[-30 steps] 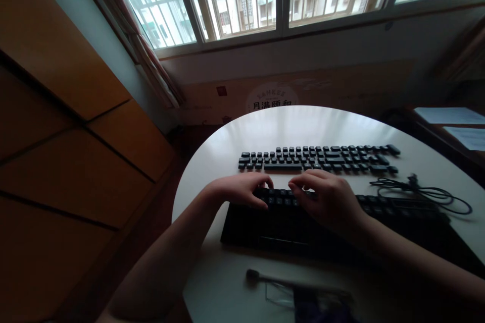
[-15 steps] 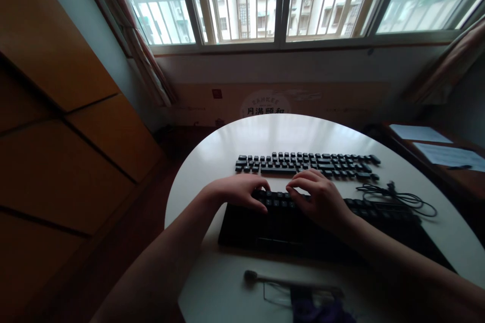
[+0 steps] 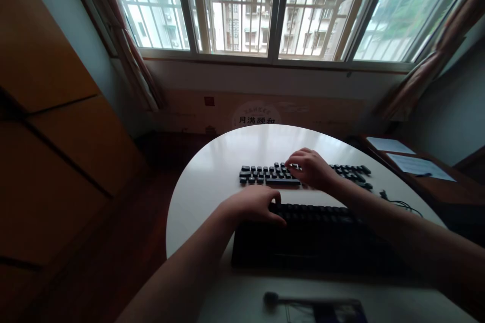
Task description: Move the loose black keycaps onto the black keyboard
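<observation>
My left hand (image 3: 259,205) rests at the left end of a black keyboard (image 3: 295,247), thumb on its front side and fingers curled over its back edge. Several rows of keys show along the keyboard's far part. Beyond it, loose black keycaps (image 3: 252,174) lie on the table in rows, laid out like a keyboard. Over the middle of these rows is my right hand (image 3: 312,169), its fingers and thumb drawn together at a keycap (image 3: 296,166). My right forearm hides part of the keyboard and some keycaps.
The round white table (image 3: 197,186) holds a coiled black cable (image 3: 403,205) at right. Near the front edge lie a blurred brush (image 3: 295,301) and a dark purple item (image 3: 333,311). Papers (image 3: 420,165) and a pen (image 3: 423,175) rest on a side surface.
My right hand has moved from the keyboard out to the loose keycaps. My left hand stays at the keyboard's left end. The whole view has shifted slightly.
</observation>
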### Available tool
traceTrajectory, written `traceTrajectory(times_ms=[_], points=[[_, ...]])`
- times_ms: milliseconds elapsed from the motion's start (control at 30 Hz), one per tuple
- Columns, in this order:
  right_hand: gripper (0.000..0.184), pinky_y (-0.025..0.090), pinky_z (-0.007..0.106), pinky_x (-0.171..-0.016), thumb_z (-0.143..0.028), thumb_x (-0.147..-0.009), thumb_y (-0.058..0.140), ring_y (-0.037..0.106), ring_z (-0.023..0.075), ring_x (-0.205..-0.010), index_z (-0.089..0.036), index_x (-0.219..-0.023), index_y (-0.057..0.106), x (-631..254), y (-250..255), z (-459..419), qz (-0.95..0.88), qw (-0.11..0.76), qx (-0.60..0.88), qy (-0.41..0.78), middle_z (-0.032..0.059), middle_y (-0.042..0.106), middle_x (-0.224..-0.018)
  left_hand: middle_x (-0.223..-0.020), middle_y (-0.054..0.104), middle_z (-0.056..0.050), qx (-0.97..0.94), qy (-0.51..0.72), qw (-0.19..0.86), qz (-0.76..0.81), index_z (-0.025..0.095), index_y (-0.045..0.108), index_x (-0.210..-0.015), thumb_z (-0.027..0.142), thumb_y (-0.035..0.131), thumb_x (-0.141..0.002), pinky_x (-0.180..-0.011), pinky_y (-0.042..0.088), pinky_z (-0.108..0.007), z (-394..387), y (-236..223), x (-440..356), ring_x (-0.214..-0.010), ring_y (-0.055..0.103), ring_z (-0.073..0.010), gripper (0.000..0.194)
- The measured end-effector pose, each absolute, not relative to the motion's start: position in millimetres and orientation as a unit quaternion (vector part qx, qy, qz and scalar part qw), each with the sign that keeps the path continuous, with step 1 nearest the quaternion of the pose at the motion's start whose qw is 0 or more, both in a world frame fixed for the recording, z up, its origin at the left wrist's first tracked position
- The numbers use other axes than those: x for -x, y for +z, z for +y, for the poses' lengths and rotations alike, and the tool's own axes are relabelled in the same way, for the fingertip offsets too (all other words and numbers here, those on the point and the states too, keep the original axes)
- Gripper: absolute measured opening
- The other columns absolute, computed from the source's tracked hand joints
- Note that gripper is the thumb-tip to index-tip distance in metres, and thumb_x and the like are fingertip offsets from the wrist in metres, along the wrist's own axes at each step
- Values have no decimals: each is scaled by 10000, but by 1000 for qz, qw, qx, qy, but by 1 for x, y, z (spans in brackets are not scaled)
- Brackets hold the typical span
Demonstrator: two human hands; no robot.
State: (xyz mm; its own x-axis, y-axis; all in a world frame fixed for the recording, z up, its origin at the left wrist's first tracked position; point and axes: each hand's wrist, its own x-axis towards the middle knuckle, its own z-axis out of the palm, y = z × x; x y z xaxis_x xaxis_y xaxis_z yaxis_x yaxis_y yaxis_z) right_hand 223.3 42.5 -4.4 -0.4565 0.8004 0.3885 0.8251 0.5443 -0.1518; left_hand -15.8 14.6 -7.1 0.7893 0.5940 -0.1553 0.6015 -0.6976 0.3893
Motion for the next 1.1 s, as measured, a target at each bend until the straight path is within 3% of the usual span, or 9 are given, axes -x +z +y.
traceTrajectory(times_ms=[300, 600, 867, 1100], points=[[147, 509, 304, -758, -255, -766, 721, 698, 218, -865, -236, -897, 786, -221, -5, 136, -858, 118, 493, 89, 26, 773, -901, -1090, 700, -62, -926, -1, 217, 309, 257, 658, -1141, 706, 687, -732, -726, 449, -325, 17, -8, 19, -973, 624, -277, 608], [150, 518, 283, -761, -278, -762, 730, 707, 206, -866, -215, -885, 789, -216, -5, 147, -866, 57, 471, 158, 31, 783, -893, -1069, 698, -63, -918, -1, 246, 310, 254, 672, -1092, 699, 704, -718, -701, 449, -326, 19, -6, 20, -949, 623, -278, 583], [139, 494, 267, -726, -171, -778, 672, 695, 180, -770, -183, -863, 782, -201, -16, 147, -874, 88, 466, 104, 42, 779, -837, -1064, 702, -61, -918, 1, 246, 313, 257, 675, -1119, 696, 707, -716, -712, 450, -331, 21, -7, 19, -938, 622, -278, 597], [131, 477, 297, -775, -199, -854, 625, 672, 185, -802, -183, -880, 752, -205, 7, 111, -857, 189, 478, 26, 51, 756, -846, -1105, 691, -53, -904, 4, 291, 314, 255, 678, -1145, 664, 704, -747, -719, 460, -315, 25, -4, 28, -956, 626, -255, 572]])
